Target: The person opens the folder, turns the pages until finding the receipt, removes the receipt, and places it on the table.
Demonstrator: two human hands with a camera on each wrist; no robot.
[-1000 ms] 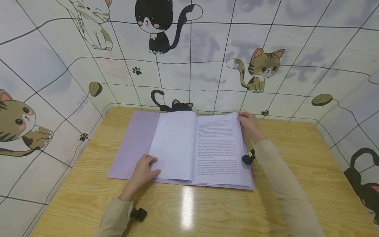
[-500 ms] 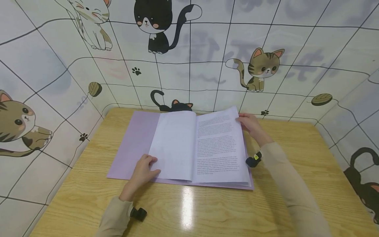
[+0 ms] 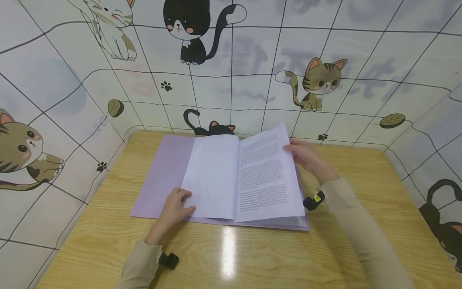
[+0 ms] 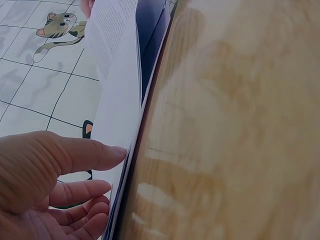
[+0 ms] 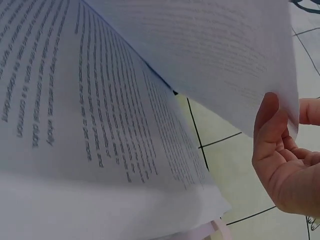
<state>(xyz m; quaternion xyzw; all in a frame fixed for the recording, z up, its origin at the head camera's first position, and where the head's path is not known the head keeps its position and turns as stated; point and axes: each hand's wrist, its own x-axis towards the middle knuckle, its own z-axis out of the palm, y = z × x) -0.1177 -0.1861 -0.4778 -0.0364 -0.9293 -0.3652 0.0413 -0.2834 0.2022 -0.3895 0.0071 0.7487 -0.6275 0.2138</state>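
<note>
A bound document in a lilac folder (image 3: 162,172) lies open on the table. Its left page (image 3: 213,172) looks blank and lies flat. My left hand (image 3: 175,206) rests at that page's lower left corner; in the left wrist view its thumb (image 4: 95,155) lies on the paper by the edge, the other fingers loosely bent. On the right, a printed page (image 3: 265,176) is lifted, its far corner raised. My right hand (image 3: 308,156) pinches its outer edge between thumb and fingers. Under it, another printed sheet (image 5: 100,125) shows in the right wrist view.
The wooden table (image 3: 274,257) extends in front of the folder and to both sides. A wall covering (image 3: 249,52) with cartoon cats and grid lines rises behind the table and along its sides. A small black camera (image 3: 169,261) sits on the left wrist.
My right hand has moved slightly right and nearer, and the right page has lifted off the sheets beneath, its far corner rising. My left hand has stayed in place.
</note>
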